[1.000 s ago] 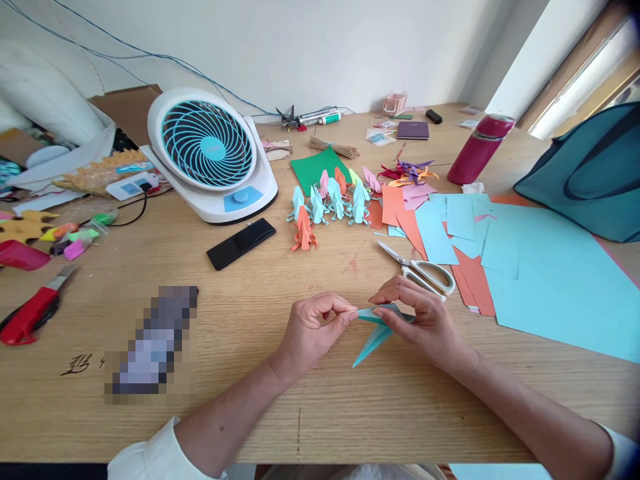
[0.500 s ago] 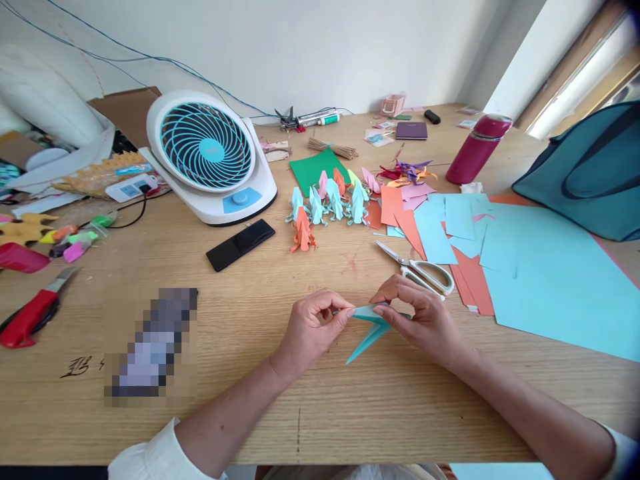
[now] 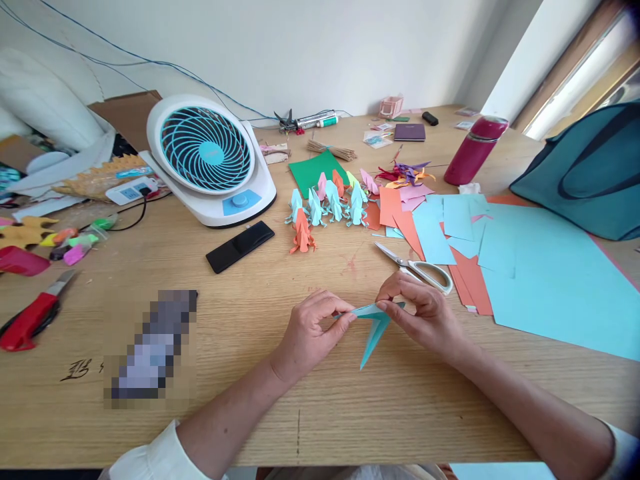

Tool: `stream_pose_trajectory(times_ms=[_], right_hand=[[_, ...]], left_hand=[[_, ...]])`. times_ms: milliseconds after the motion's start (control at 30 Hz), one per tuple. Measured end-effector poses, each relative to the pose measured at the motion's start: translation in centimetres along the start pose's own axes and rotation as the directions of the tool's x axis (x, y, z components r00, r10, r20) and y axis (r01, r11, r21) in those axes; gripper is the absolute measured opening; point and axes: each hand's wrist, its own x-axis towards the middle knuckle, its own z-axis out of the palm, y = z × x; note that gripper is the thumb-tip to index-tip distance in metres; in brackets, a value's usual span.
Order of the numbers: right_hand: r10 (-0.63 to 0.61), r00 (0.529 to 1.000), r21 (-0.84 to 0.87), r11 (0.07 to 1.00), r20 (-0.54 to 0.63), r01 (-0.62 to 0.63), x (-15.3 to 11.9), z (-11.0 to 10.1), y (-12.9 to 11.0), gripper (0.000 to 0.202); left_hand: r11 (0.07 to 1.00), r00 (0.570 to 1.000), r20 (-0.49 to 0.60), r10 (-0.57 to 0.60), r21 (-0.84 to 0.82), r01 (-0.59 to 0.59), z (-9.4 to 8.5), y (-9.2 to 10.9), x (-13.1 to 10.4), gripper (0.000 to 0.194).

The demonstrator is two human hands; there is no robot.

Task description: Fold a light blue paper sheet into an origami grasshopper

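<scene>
Between my two hands is a folded piece of light blue paper (image 3: 374, 328), with one narrow point hanging down toward the table. My left hand (image 3: 314, 330) pinches its left end between thumb and forefinger. The thumb and fingertips of my right hand (image 3: 421, 312) grip the upper right part. Just beyond the right hand lie white-handled scissors (image 3: 427, 272), not touched. Farther back stand several folded paper figures (image 3: 334, 202), mostly light blue, with an orange one (image 3: 302, 232) at the front.
Light blue sheets (image 3: 565, 280) and orange pieces (image 3: 473, 287) spread over the right side. A fan (image 3: 207, 157), a black phone-like slab (image 3: 241, 247), a blurred-out object (image 3: 153, 347) and a red-handled knife (image 3: 35, 313) are at left. A magenta bottle (image 3: 473, 153) and blue bag (image 3: 585, 173) stand back right.
The hanging point of the folded paper has swung right and now drops more steeply. My right hand has shifted slightly rightward and up; both hands keep their pinch.
</scene>
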Motion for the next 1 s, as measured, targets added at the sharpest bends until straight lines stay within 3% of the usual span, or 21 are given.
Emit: stream_pose_trajectory(times_ms=[167, 367, 533, 667, 767, 833, 1000], right_hand=[[0.056, 0.997, -0.013, 0.998, 0.044, -0.055, 0.1, 0.0, -0.1, 0.017], [0.122, 0.985, 0.035, 0.991, 0.12, -0.127, 0.2, 0.3, 0.4, 0.018], [0.265, 0.964, 0.251, 0.932, 0.014, -0.26, 0.5, -0.5, 0.9, 0.034], [0.337, 0.942, 0.345, 0.883, 0.01, -0.319, 0.8, -0.6, 0.9, 0.042], [0.319, 0.942, 0.409, 0.85, 0.104, -0.333, 0.8, 0.2, 0.8, 0.036], [0.334, 0.931, 0.435, 0.823, 0.148, -0.365, 0.8, 0.9, 0.8, 0.034], [0.409, 0.902, 0.444, 0.789, 0.139, -0.425, 0.7, 1.7, 0.6, 0.038]], left_hand=[[0.998, 0.993, 0.1, -0.069, 0.005, 0.069, 0.4, 0.3, -0.1, 0.011], [0.967, 0.961, 0.193, -0.196, -0.124, 0.222, 0.7, 0.4, -0.1, 0.015], [0.77, 0.85, 0.233, -0.472, -0.361, 0.526, 0.7, -0.4, -0.1, 0.027], [0.632, 0.797, 0.158, -0.583, -0.528, 0.567, 0.8, -0.4, 0.0, 0.035], [0.582, 0.782, 0.138, -0.608, -0.593, 0.557, 1.0, 0.2, -0.1, 0.035], [0.552, 0.785, 0.186, -0.59, -0.617, 0.561, 1.1, 0.5, -0.2, 0.034], [0.541, 0.813, 0.311, -0.492, -0.623, 0.565, 1.4, 0.5, -0.4, 0.034]])
